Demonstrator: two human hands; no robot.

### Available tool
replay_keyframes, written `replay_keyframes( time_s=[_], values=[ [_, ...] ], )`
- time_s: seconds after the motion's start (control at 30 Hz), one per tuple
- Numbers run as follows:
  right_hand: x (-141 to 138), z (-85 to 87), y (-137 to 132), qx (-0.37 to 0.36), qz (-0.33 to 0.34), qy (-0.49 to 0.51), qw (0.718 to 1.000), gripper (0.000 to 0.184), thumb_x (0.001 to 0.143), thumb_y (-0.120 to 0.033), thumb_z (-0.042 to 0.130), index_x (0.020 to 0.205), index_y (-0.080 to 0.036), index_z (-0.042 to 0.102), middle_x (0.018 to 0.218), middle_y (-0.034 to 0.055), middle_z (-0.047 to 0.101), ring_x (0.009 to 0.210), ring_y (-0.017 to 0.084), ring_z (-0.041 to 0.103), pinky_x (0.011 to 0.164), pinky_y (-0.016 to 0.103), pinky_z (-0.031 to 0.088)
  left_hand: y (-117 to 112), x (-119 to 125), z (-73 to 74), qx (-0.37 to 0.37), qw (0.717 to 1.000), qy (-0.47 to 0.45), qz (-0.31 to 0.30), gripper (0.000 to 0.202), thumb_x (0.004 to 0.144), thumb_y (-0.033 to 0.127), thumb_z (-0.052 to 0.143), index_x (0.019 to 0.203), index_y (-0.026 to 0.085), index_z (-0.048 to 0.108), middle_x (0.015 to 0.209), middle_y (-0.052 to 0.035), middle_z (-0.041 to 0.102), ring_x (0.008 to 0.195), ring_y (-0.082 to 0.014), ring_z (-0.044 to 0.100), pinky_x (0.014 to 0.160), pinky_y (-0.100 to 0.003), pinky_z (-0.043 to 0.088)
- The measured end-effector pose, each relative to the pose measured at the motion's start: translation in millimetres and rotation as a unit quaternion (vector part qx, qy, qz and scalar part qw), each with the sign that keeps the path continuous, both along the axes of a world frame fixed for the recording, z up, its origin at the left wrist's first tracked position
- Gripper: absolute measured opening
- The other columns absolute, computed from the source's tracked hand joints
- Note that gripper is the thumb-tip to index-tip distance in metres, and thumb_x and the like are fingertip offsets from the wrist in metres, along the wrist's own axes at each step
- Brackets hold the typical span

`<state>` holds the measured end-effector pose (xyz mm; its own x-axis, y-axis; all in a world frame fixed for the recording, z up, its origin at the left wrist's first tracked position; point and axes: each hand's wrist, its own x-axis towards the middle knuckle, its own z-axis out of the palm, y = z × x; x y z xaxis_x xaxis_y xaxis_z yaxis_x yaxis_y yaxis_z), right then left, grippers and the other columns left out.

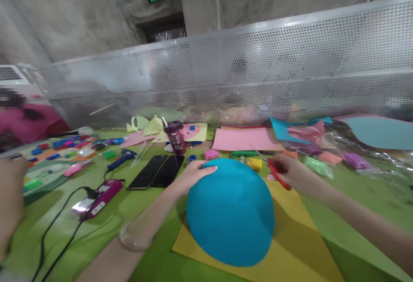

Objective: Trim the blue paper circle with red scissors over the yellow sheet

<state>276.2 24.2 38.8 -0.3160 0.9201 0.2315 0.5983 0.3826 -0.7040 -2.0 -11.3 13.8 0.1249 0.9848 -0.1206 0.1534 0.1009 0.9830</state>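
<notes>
A round sheet of blue paper [230,213], cut to a rough circle, is held up in my left hand [196,174]. The thumb lies on its upper left edge and the other fingers are behind it. My right hand [285,171] grips red-handled scissors [278,174] just right of the blue circle. The scissor blades point up and left, apart from the paper. Beneath the circle a yellow sheet of paper [300,239] lies on the green table.
Two black phones [156,172], a purple power strip [101,198] with cords and a blue glue gun [124,159] lie left. A drink cup [176,137], pink paper [247,138] and several clay packets [318,166] stand behind. Another person's hand [11,200] is at far left.
</notes>
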Motion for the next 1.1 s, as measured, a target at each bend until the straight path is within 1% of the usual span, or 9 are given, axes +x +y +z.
replay_keyframes(
  time_s=[0.13, 0.23, 0.37, 0.5, 0.6, 0.7, 0.8, 0.97, 1.1],
  values=[
    [-34, -13.9, 7, -0.094, 0.115, 0.047, 0.988, 0.032, 0.062, -0.042, 0.065, 0.077, -0.017, 0.050, 0.062, -0.0023, 0.052, 0.050, 0.010, 0.046, 0.045, 0.022, 0.037, -3, 4, 1.7, 0.033, 0.996, 0.080, -0.032, 0.041, 0.067, 0.049, 0.060, 0.090, 0.015, 0.065, 0.089, -0.0085, 0.068, 0.079, -0.0238, 0.062, 0.069, -0.033, 0.048],
    [-41, -24.1, 8, -0.154, 0.152, 0.101, 0.971, 0.032, 0.063, -0.041, 0.065, 0.074, -0.017, 0.047, 0.061, -0.0040, 0.049, 0.051, 0.009, 0.045, 0.046, 0.022, 0.036, -3, 4, 1.6, 0.055, 0.993, 0.102, -0.031, 0.042, 0.067, 0.050, 0.060, 0.089, 0.015, 0.065, 0.091, -0.0082, 0.067, 0.082, -0.0245, 0.062, 0.072, -0.034, 0.047],
    [-39, -25.6, 1, -0.155, 0.088, 0.166, 0.970, 0.037, 0.059, -0.044, 0.067, 0.074, -0.017, 0.047, 0.061, -0.0039, 0.049, 0.053, 0.010, 0.047, 0.049, 0.024, 0.038, 2, -2, -0.6, 0.031, 0.999, 0.027, 0.009, 0.046, 0.064, 0.045, 0.065, 0.102, 0.018, 0.061, 0.104, -0.0087, 0.064, 0.092, -0.0255, 0.060, 0.077, -0.036, 0.047],
    [-35, -12.0, -12, -0.135, -0.027, 0.229, 0.964, 0.037, 0.061, -0.049, 0.064, 0.075, -0.018, 0.049, 0.070, 0.0010, 0.055, 0.060, 0.014, 0.052, 0.053, 0.025, 0.040, 3, -6, 1.2, -0.023, 0.997, -0.072, -0.006, 0.051, 0.060, 0.037, 0.071, 0.106, 0.019, 0.059, 0.112, -0.0107, 0.060, 0.098, -0.0267, 0.058, 0.083, -0.040, 0.047],
    [-29, -2.7, -22, -0.135, -0.064, 0.238, 0.960, 0.037, 0.064, -0.051, 0.061, 0.075, -0.018, 0.049, 0.069, 0.0026, 0.056, 0.061, 0.014, 0.053, 0.051, 0.025, 0.039, 0, -5, 6.9, 0.002, 0.995, -0.092, 0.042, 0.050, 0.062, 0.039, 0.070, 0.107, 0.019, 0.058, 0.116, -0.0107, 0.058, 0.101, -0.0273, 0.057, 0.085, -0.042, 0.047],
    [-19, -1.4, -31, -0.151, -0.082, 0.216, 0.961, 0.037, 0.066, -0.054, 0.056, 0.073, -0.019, 0.047, 0.061, 0.0006, 0.052, 0.053, 0.013, 0.050, 0.045, 0.024, 0.036, -5, -5, 14.9, 0.062, 0.989, -0.065, 0.117, 0.049, 0.065, 0.041, 0.066, 0.108, 0.021, 0.057, 0.119, -0.0079, 0.056, 0.104, -0.0283, 0.054, 0.085, -0.041, 0.048],
    [-12, -7.9, -36, -0.160, -0.088, 0.210, 0.960, 0.033, 0.067, -0.050, 0.056, 0.073, -0.019, 0.045, 0.058, -0.0017, 0.050, 0.050, 0.012, 0.047, 0.042, 0.023, 0.034, -10, -5, 21.9, 0.074, 0.983, -0.012, 0.166, 0.048, 0.065, 0.043, 0.065, 0.107, 0.022, 0.057, 0.115, -0.0062, 0.059, 0.100, -0.0304, 0.057, 0.080, -0.041, 0.051],
    [-16, -19.8, -43, -0.212, -0.068, 0.223, 0.949, 0.026, 0.070, -0.042, 0.053, 0.073, -0.020, 0.041, 0.055, -0.0036, 0.047, 0.046, 0.009, 0.045, 0.040, 0.021, 0.031, -17, -2, 26.0, 0.069, 0.982, 0.036, 0.169, 0.044, 0.067, 0.046, 0.062, 0.104, 0.023, 0.059, 0.114, -0.0053, 0.060, 0.097, -0.0325, 0.058, 0.075, -0.041, 0.054],
    [-20, -20.5, -48, -0.223, -0.052, 0.238, 0.944, 0.021, 0.070, -0.037, 0.052, 0.074, -0.020, 0.040, 0.054, -0.0047, 0.046, 0.046, 0.009, 0.045, 0.039, 0.020, 0.029, -20, 1, 26.0, 0.065, 0.984, 0.050, 0.159, 0.040, 0.068, 0.047, 0.060, 0.100, 0.023, 0.061, 0.111, -0.0048, 0.061, 0.095, -0.0329, 0.059, 0.073, -0.042, 0.055]
  ],
)
